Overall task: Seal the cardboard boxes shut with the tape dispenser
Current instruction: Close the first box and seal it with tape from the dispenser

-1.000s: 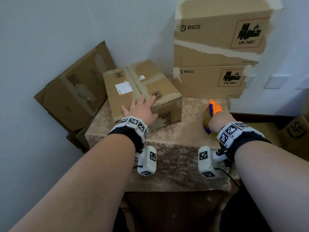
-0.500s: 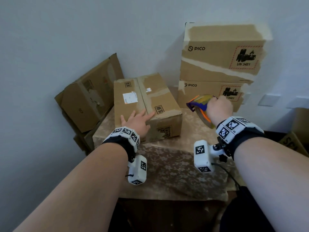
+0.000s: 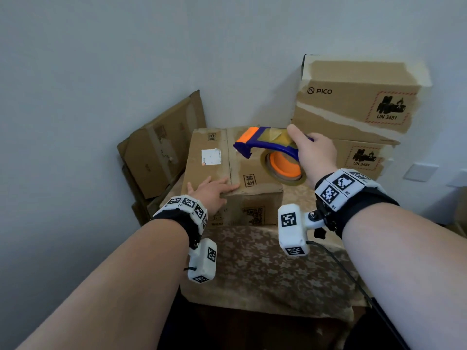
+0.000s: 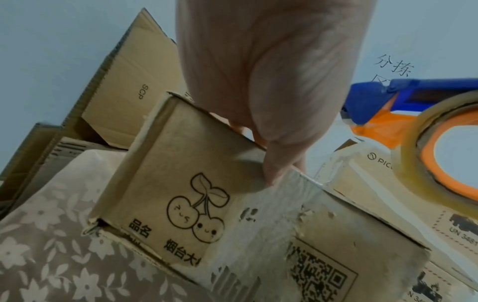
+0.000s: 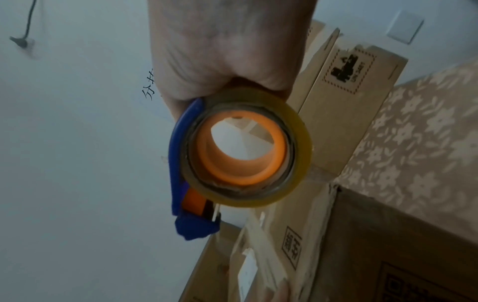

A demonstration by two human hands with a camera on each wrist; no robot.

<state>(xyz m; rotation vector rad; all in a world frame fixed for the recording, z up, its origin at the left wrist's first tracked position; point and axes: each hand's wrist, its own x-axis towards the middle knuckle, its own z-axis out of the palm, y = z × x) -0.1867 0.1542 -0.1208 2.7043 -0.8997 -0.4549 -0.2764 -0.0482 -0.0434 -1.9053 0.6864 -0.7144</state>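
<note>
The tape dispenser (image 3: pixel 271 150), blue with an orange hub and a roll of clear tape, is held in the air over the right half of the cardboard box (image 3: pixel 217 162), its blue nose pointing left above the box's centre seam. The right hand (image 3: pixel 313 154) grasps it by the handle, fingers (image 3: pixel 294 133) curled round the top. The box sits at the far left part of the bench (image 3: pixel 265 269), which is draped in a flowered cloth. The left hand (image 3: pixel 213 192) lies flat on the box's near top edge, fingers (image 3: pixel 227 188) straight and spread, the thumb pressed down the front face, as the left wrist view shows. At the far right corner of the bench two stacked PICO boxes (image 3: pixel 353 109) stand against the wall. Off the left edge, other cartons (image 3: pixel 156 152) lean against the wall.
</note>
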